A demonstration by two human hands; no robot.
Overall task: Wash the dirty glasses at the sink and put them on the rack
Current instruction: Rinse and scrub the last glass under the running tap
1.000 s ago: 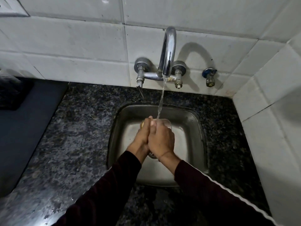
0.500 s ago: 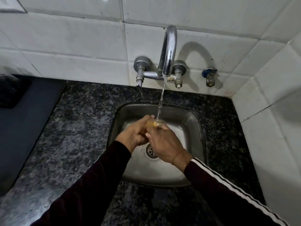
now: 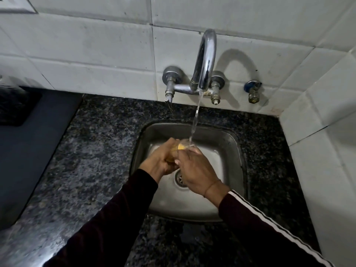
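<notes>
A clear glass is held over the steel sink, under the running stream from the chrome tap. My right hand grips the glass from the near side and hides most of it. My left hand is closed on a yellow sponge pressed against the glass. Only the rim of the glass and a patch of sponge show between the hands. Both arms wear dark sleeves.
Speckled black granite counter surrounds the sink. A dark flat surface lies at the left with a black object on it. White tiled walls stand behind and at the right. A small valve sits right of the tap. The drain shows below my hands.
My hands have spread apart and shifted left under the stream; the left wrist has turned outward and the yellow sponge now shows between the hands.
</notes>
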